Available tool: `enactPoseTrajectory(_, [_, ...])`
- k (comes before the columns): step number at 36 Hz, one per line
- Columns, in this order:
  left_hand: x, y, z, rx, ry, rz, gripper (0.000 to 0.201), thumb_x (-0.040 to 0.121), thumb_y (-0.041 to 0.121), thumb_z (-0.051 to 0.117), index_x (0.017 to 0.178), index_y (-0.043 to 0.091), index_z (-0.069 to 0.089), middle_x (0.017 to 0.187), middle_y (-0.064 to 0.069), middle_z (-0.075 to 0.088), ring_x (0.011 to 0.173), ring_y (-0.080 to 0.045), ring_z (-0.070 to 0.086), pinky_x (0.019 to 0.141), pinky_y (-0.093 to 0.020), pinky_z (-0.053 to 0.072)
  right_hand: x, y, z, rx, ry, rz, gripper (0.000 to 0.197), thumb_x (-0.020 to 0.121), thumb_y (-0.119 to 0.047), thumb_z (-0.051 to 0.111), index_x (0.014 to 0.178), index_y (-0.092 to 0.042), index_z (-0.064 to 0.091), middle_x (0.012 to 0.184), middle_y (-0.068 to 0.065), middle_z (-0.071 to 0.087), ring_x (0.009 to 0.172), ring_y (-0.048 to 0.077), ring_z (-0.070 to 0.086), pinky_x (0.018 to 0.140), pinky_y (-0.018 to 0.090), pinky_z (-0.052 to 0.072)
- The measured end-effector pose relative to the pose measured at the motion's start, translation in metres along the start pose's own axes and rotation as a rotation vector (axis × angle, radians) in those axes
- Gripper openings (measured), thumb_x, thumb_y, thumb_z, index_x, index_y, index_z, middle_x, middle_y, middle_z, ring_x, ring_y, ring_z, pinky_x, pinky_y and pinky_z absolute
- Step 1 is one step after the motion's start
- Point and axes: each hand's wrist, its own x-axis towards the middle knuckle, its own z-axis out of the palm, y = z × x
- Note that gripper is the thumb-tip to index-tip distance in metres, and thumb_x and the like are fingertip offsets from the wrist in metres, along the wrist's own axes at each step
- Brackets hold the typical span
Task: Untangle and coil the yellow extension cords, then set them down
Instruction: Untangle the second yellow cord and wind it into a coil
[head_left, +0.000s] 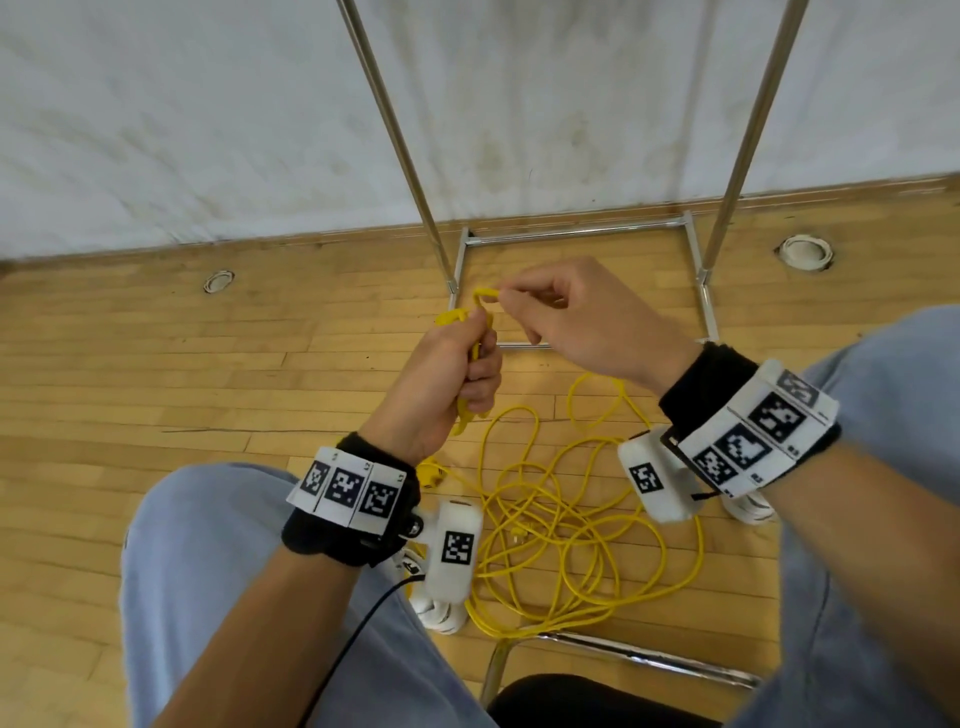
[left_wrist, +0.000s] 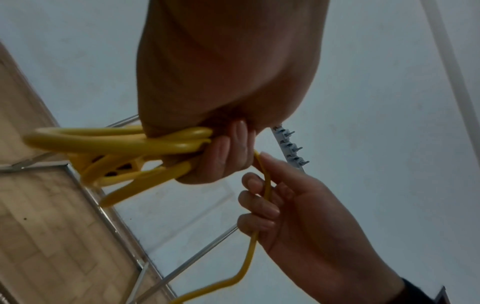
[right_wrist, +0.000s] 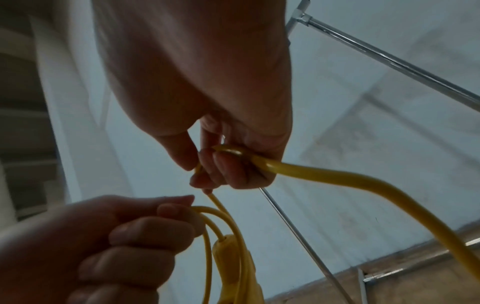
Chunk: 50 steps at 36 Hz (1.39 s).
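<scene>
Knees in pale blue trousers (head_left: 208, 571) frame the bottom of the head view, with a dark seat edge (head_left: 597, 699) and a chrome chair rail (head_left: 649, 657) between them. Just beyond, on the wooden floor (head_left: 156, 364), the loose yellow extension cord (head_left: 561, 545) lies in a tangle of overlapping loops, touching the floor between the person's white shoes (head_left: 439, 616). A yellow plug end (head_left: 430, 472) rests at the tangle's near-left side.

Both hands are raised above the tangle, each wrist wrapped in a black band with printed markers. The left hand (head_left: 447, 374) is closed in a fist around a small bundle of gathered cord loops (left_wrist: 116, 142), with a yellow connector body (right_wrist: 228, 259) tucked among them; its fingers (right_wrist: 145, 232) are curled tightly over the strands. The right hand (head_left: 587, 317) sits just beside it, thumb and forefinger pinching a short bend of the same cord (head_left: 485, 295) at the top of the bundle, while the remaining fingers (left_wrist: 259, 207) curl loosely round the strand that runs through the palm and hangs away below.

Behind the hands stands a metal rack frame (head_left: 576, 231), its base bars on the floor near the white wall (head_left: 208, 104). Two round floor fittings (head_left: 805, 252) sit along the floor's far edge.
</scene>
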Motion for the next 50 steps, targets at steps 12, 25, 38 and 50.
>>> enactPoseTrajectory(12, [0.006,-0.015,0.016,-0.225,0.206,0.094,0.047,0.110,0.044,0.038,0.094,0.006,0.061,0.060,0.001,0.042,0.048,-0.010,0.039,0.047,-0.024,0.035,-0.015,-0.004,0.026,-0.218,-0.127,-0.110,0.024,0.108,-0.021,0.043,0.111,-0.017,0.067,0.093,-0.012,0.068,0.080,0.000,0.069,0.072,0.026,0.059])
enactPoseTrajectory(25, [0.021,0.003,-0.006,-0.787,0.293,0.105,0.037,0.111,0.037,0.035,0.085,0.013,0.045,0.064,0.000,0.049,0.052,-0.014,0.050,0.060,-0.030,0.051,-0.033,-0.002,0.056,0.008,-0.056,-0.006,0.010,0.110,-0.025,0.041,0.112,-0.016,0.046,0.076,-0.001,0.063,0.054,0.006,0.053,0.056,0.031,0.043])
enactPoseTrajectory(38, [0.031,0.028,-0.075,-1.023,0.131,0.150,0.041,0.109,0.029,0.034,0.071,0.018,0.041,0.054,0.008,0.029,0.039,-0.009,0.023,0.040,-0.023,0.024,-0.036,0.051,0.072,0.084,-0.169,0.046,0.053,0.111,-0.038,0.042,0.071,-0.006,0.057,0.052,-0.013,0.042,0.050,0.007,0.036,0.054,0.019,0.031])
enactPoseTrajectory(50, [0.017,0.042,-0.102,-1.106,-0.181,0.294,0.035,0.109,0.024,0.036,0.081,0.011,0.053,0.056,0.005,0.034,0.039,-0.012,0.029,0.043,-0.025,0.023,-0.064,0.122,0.069,-0.054,-0.270,0.421,0.065,0.096,-0.069,0.039,0.053,-0.021,0.034,0.049,-0.006,0.031,0.046,0.014,0.027,0.061,0.032,0.033])
